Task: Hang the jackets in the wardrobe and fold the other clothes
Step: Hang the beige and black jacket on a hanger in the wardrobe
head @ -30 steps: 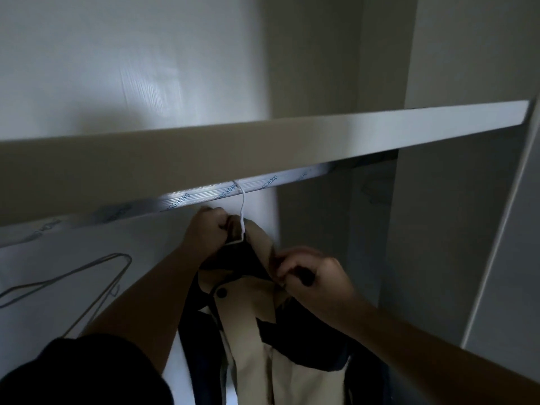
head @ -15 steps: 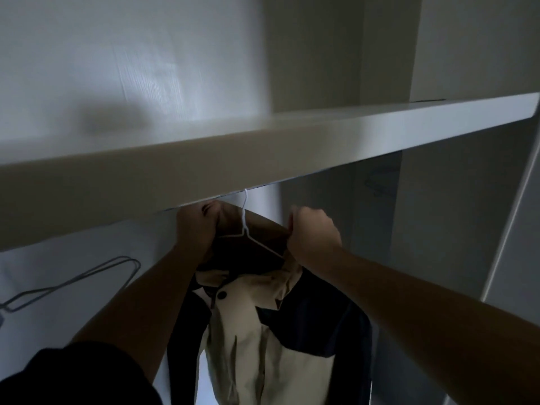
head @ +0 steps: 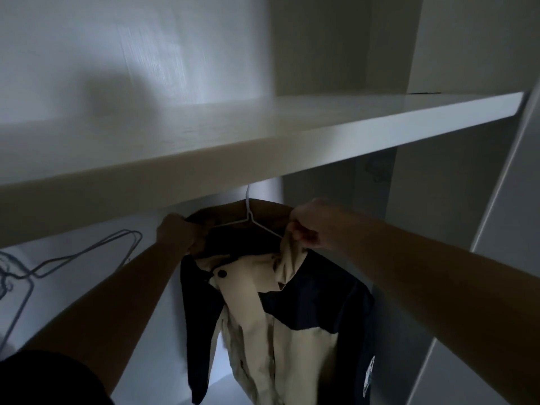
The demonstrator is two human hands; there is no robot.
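Sleeve: a dark sleeve [head: 43, 378] is seen at the lower left corner of the frame.
Arms: two bare arms are stretched up from the lower corners toward the middle.
Jacket: a cream and dark blue jacket [head: 292, 331] is hung in the middle of the frame, inside the wardrobe and under the shelf.
Left grip: the left grip [head: 176, 233] is closed round the jacket's shoulder, left of the collar.
Right grip: the right grip [head: 309, 226] is pinched tight on the cream collar flap.
Hanger: a thin white hanger [head: 249, 219] is seen in the jacket's neck, between the two grips. Its hook top is hidden behind the shelf.
Empty hangers: some wire hangers [head: 87, 252] are seen at the left, well apart from the jacket.
Shelf: a white shelf [head: 263, 147] is stretched across the frame, just above the grips.
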